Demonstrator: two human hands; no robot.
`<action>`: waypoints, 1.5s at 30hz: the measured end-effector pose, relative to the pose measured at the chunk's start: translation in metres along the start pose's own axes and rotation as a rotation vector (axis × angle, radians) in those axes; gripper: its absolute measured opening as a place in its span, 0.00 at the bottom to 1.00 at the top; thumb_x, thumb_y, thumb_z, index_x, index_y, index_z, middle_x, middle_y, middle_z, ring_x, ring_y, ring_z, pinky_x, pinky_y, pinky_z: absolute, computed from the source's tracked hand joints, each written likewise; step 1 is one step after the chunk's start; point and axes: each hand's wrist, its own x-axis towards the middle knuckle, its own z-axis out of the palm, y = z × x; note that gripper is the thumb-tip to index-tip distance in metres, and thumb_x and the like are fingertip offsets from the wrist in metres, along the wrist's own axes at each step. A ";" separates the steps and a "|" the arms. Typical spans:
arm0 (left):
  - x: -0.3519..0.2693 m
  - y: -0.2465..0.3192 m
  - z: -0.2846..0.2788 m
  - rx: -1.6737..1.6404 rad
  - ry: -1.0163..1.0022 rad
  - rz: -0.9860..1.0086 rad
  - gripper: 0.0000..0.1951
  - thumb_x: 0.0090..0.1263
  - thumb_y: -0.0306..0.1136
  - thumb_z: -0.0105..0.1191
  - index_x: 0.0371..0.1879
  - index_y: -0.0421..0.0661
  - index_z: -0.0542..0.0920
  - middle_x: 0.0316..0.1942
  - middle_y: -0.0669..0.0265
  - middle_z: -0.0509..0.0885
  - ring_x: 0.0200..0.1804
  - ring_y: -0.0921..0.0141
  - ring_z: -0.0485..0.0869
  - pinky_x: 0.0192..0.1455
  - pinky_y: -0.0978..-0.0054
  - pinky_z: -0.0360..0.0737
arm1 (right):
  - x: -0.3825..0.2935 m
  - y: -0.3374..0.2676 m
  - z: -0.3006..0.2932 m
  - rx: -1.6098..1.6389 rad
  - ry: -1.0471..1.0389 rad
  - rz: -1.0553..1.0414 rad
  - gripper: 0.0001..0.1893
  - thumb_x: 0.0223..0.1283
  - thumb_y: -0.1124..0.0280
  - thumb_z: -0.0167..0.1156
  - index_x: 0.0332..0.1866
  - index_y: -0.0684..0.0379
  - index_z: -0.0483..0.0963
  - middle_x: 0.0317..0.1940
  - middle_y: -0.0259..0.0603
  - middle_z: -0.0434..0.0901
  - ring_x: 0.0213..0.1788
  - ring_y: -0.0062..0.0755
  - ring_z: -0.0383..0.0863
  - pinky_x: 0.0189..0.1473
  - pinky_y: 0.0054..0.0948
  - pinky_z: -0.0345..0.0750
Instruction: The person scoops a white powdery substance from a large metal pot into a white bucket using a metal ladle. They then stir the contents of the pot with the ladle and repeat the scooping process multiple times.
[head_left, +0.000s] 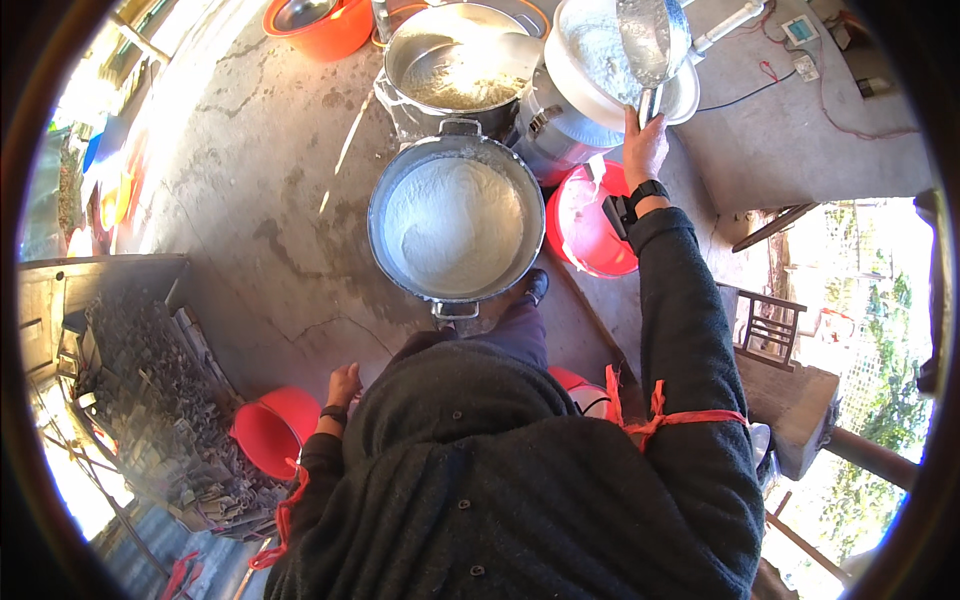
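Note:
My right hand (646, 148) grips the handle of a large metal scoop (649, 45), whose bowl is over a white basin (681, 101). White powder lies inside that basin, which rests on a metal drum (559, 124). Right before me stands a two-handled metal pot (381, 251) with white powder (454, 225) in it, its surface marked by a curved hollow. My left hand (344, 386) hangs at my side near a red bucket (274, 429); its fingers are curled, and the palm is hidden.
Behind the pot is a large metal vat (390, 56) with pale, lumpy contents. A red tub (628, 255) stands right of the pot. An orange basin (322, 43) sits at the far left. Stacked material (165, 405) lies left; a wooden stool (772, 330) is at right.

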 end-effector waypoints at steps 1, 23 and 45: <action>0.000 0.000 0.000 -0.012 -0.005 -0.012 0.18 0.69 0.43 0.46 0.24 0.39 0.73 0.14 0.63 0.75 0.12 0.72 0.72 0.12 0.75 0.71 | 0.000 0.000 0.000 0.001 0.005 -0.006 0.25 0.57 0.47 0.56 0.40 0.63 0.67 0.31 0.61 0.78 0.36 0.62 0.78 0.38 0.50 0.75; 0.004 0.030 0.011 0.001 -0.032 0.016 0.19 0.68 0.43 0.45 0.23 0.38 0.74 0.16 0.61 0.76 0.14 0.71 0.74 0.14 0.73 0.75 | 0.001 -0.006 -0.005 0.016 -0.029 0.039 0.27 0.57 0.46 0.54 0.42 0.66 0.69 0.33 0.63 0.78 0.37 0.62 0.77 0.39 0.49 0.74; -0.020 0.061 0.075 -0.205 -0.004 -0.050 0.17 0.69 0.45 0.45 0.28 0.41 0.74 0.19 0.65 0.75 0.17 0.73 0.74 0.17 0.74 0.74 | 0.006 0.010 -0.014 0.243 -0.160 -0.005 0.25 0.56 0.49 0.58 0.42 0.65 0.68 0.33 0.61 0.78 0.38 0.64 0.76 0.39 0.49 0.72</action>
